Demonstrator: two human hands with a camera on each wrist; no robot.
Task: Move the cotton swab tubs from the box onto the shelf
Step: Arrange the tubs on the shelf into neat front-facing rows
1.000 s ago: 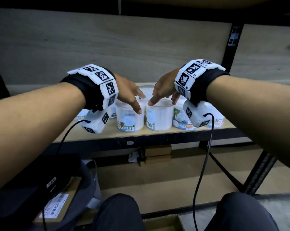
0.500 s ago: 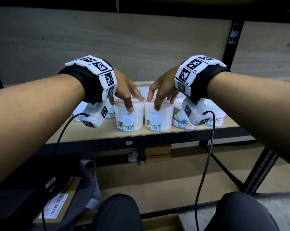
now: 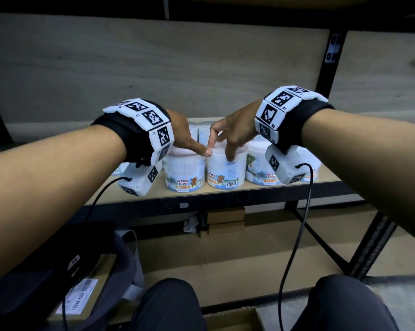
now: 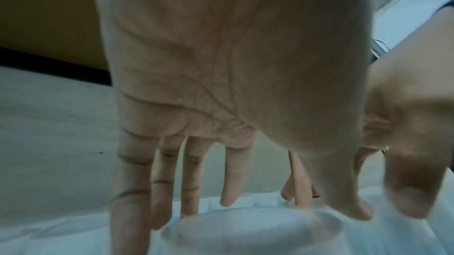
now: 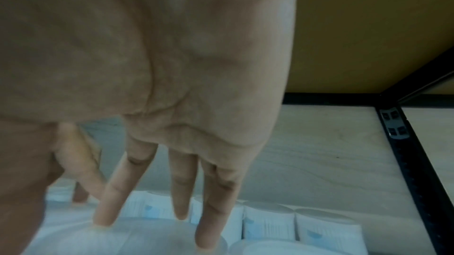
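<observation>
Two bare hands reached over a row of white cotton swab tubs standing along the front edge of a wooden shelf (image 3: 139, 189). The left hand (image 3: 185, 137) hung over the left front tub (image 3: 185, 174), fingers nearly straight and spread around its lid, thumb stretched toward the neighbouring tub; it gripped nothing firmly. The right hand (image 3: 232, 132) rested its drooping fingertips on the lid and upper wall of the right front tub (image 3: 225, 173), likely to nudge it square beside its neighbour, the two walls almost touching. Both tubs stood upright, long axis vertical, lids up, printed labels facing the shelf's front edge. More tubs (image 3: 259, 168) stood toward the right end and behind. A cardboard box (image 3: 232, 321) sat below, near the knees.
</observation>
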